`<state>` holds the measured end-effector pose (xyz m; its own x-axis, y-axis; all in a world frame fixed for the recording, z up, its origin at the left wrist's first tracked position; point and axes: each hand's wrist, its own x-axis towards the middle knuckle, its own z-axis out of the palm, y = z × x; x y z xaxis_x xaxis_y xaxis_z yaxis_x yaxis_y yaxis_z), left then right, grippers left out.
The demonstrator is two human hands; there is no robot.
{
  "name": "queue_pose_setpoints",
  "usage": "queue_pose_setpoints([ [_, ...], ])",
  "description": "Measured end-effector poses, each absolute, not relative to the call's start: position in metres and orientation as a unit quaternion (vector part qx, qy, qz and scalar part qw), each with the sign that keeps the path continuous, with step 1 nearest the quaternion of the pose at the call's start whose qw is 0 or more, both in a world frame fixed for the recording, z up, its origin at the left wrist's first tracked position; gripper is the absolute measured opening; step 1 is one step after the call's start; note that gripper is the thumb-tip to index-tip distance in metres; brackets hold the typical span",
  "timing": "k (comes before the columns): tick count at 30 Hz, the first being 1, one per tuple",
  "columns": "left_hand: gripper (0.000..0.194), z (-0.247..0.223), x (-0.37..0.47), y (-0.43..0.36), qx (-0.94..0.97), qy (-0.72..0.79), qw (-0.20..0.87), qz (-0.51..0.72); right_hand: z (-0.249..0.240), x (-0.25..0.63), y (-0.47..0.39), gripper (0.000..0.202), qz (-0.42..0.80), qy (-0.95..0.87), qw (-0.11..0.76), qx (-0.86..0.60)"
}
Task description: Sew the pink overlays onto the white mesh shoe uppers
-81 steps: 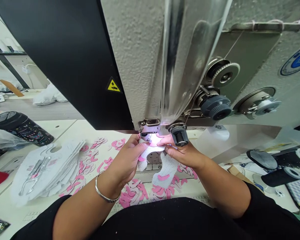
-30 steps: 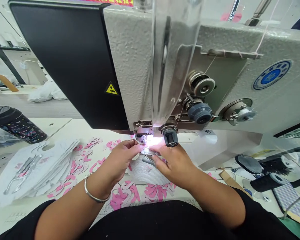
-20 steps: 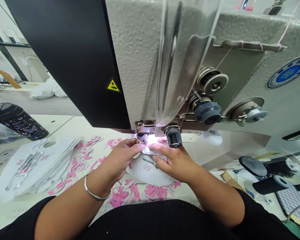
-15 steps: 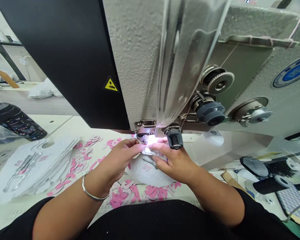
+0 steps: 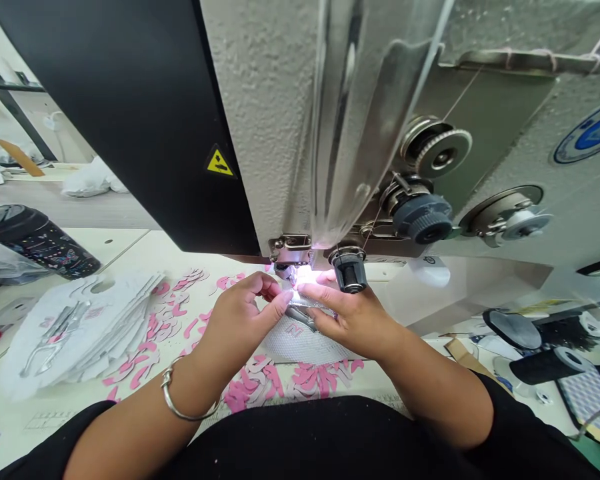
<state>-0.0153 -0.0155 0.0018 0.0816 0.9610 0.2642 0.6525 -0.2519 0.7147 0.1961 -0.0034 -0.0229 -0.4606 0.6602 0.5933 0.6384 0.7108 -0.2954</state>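
Observation:
A white mesh shoe upper piece, with a pink-outlined N and silver-grey strips, lies under the sewing machine's lit needle area. My left hand is at its left edge, fingers curled and thumb tip on the piece close to the presser foot; what lies under those fingertips is partly hidden. From the right, my right hand holds the piece, index finger stretched along the bright edge by the needle and thumb lower on the silver strip. Glare blurs the spot between the fingertips.
Pink and white scraps are strewn over the table around the piece. At left lie stacked white mesh pieces and a dark patterned bottle. The machine head hangs over my hands. Black thread spools lie at right.
My left hand has turned a little, its thumb now farther from the index finger. The upper piece has shifted slightly, while my right hand stays on it. The view has moved slightly.

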Motion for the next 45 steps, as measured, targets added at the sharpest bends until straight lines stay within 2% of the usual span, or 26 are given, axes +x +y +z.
queue_pose_setpoints([
  [5,0.028,0.001,-0.015,-0.016,0.673,0.59,0.253,0.368,-0.02,0.196,-0.004,0.033,0.078,-0.854,0.345,-0.382],
  [13,0.03,-0.002,-0.018,-0.016,0.699,0.581,0.233,0.345,-0.021,0.197,-0.002,0.03,0.088,-0.847,0.36,-0.38],
  [16,0.026,-0.006,-0.018,-0.018,0.724,0.577,0.132,0.355,-0.021,0.198,-0.001,0.031,0.08,-0.849,0.349,-0.389],
  [20,0.008,-0.005,-0.022,-0.017,0.8,0.448,-0.117,0.381,-0.024,0.2,0.001,0.031,0.059,-0.847,0.352,-0.393],
  [22,0.009,-0.001,-0.026,-0.014,0.848,0.359,-0.208,0.329,-0.026,0.201,0.002,0.029,0.054,-0.849,0.353,-0.389],
  [24,0.013,0.008,-0.028,-0.011,0.887,0.306,-0.248,0.242,-0.028,0.202,0.004,0.028,0.046,-0.85,0.351,-0.389],
  [29,0.024,0.032,-0.027,-0.008,0.919,0.274,-0.254,0.123,-0.033,0.203,0.006,0.027,0.021,-0.847,0.359,-0.391],
  [38,0.01,0.02,-0.032,0.004,0.913,0.259,-0.259,0.178,-0.037,0.203,0.011,0.025,0.016,-0.843,0.386,-0.374],
  [45,0.013,0.003,-0.032,0.005,0.888,0.291,-0.284,0.216,-0.039,0.202,0.011,0.025,0.011,-0.84,0.399,-0.368],
])
